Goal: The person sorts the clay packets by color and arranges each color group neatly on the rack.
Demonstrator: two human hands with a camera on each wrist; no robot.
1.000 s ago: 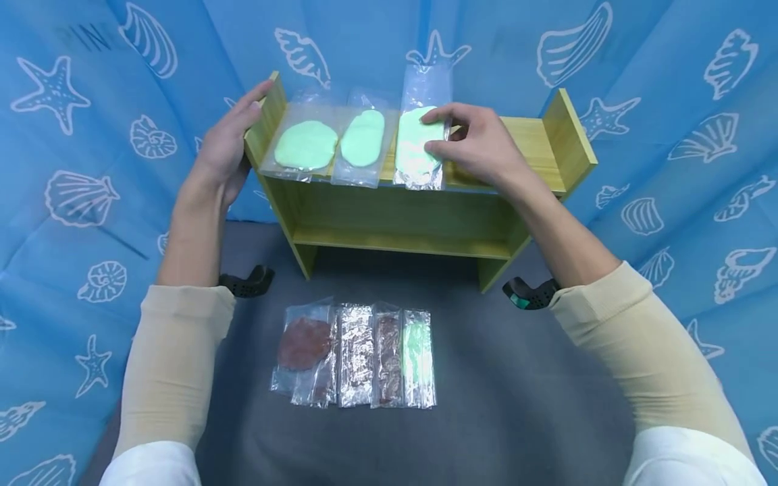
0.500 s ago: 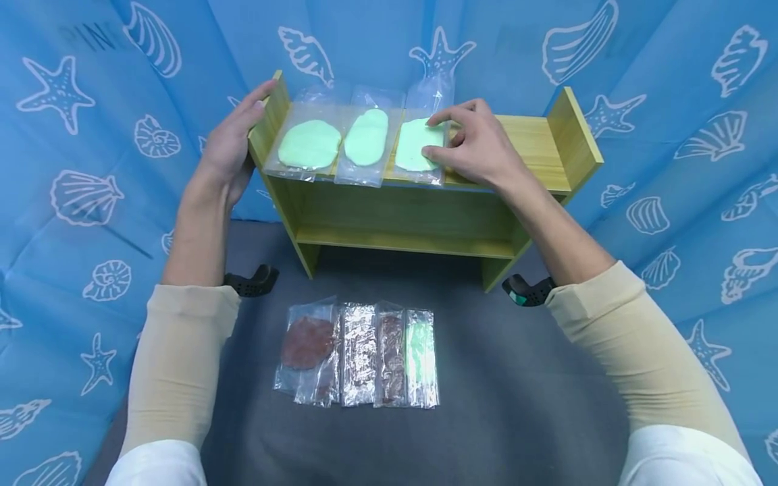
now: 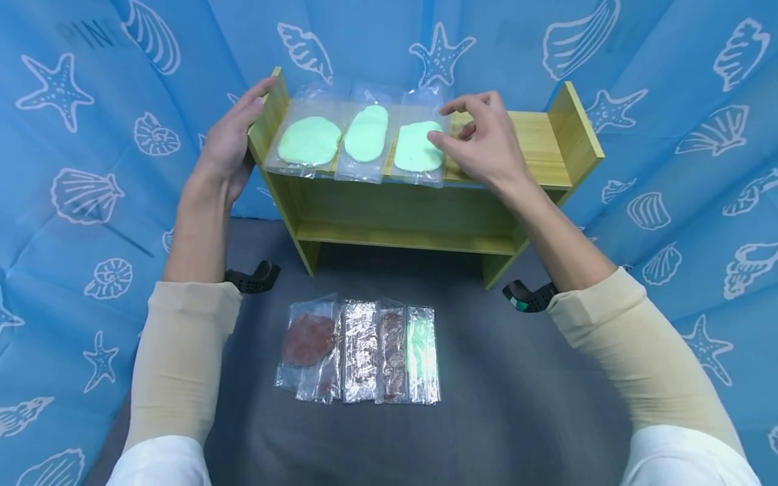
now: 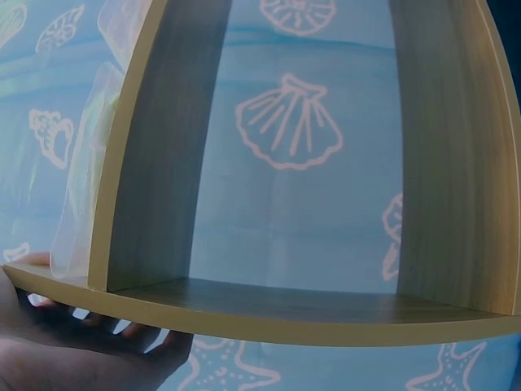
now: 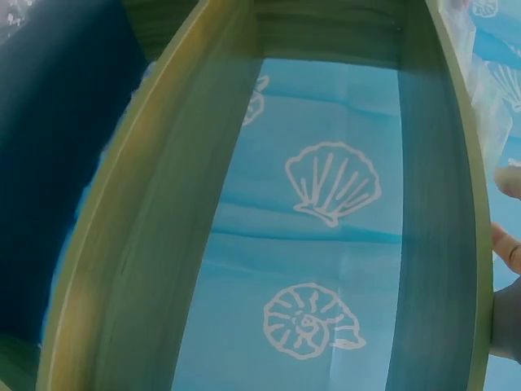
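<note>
Blue curtain (image 3: 377,40), hands (image 3: 227,145) (image 3: 489,142) at shelf (image 3: 401,209), packets (image 3: 366,133) atop

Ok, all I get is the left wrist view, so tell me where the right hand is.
Observer: The right hand is at the right-hand edge of the rightmost pale green packet on top of the wooden shelf.

Operator: Count the packets up there. I only catch plastic at the edge of my picture.

Observer: Three in all, side by side in a row.

Operator: Then report what lies in front of the shelf.

Observer: More packets in a row on the dark surface, the leftmost with a round brown piece in it.
</note>
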